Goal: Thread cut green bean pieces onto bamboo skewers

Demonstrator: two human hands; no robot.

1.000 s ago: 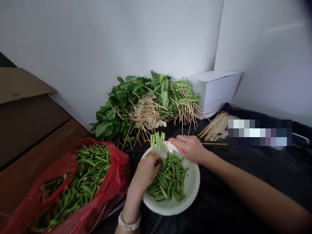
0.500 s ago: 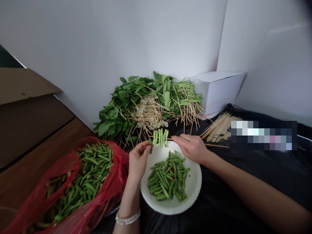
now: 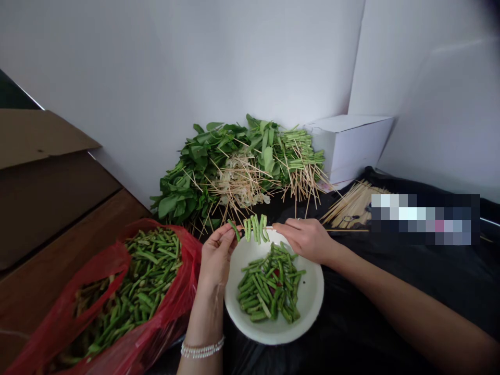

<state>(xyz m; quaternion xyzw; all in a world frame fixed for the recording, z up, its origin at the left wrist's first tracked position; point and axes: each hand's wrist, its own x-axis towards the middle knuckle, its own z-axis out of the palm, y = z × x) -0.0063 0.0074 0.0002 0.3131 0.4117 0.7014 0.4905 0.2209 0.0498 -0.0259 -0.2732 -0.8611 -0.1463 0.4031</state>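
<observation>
Between finger and thumb, my left hand [image 3: 217,253] pinches a short piece of green bean [image 3: 234,229] near the tip of a wooden skewer. My right hand [image 3: 307,238] is closed on that skewer [image 3: 344,230], whose long bare end sticks out to the right. Several cut bean pieces [image 3: 255,228] are threaded side by side on it between my hands. Both hands hover over the far rim of a white bowl [image 3: 250,329]. Inside the bowl lies a heap of cut green beans [image 3: 269,286], with a small dark red bit among them.
At the left, a red plastic bag [image 3: 187,260] is full of cut beans. Against the white wall lie skewered leafy greens [image 3: 187,172], pale vegetable pieces [image 3: 240,179] and bean skewers [image 3: 299,148]. A white box [image 3: 355,151] and loose skewers [image 3: 351,205] are at the right.
My left hand has shifted slightly left and down, drawing its bean piece away from the row on the skewer. The skewer has dropped a little and now lies more level.
</observation>
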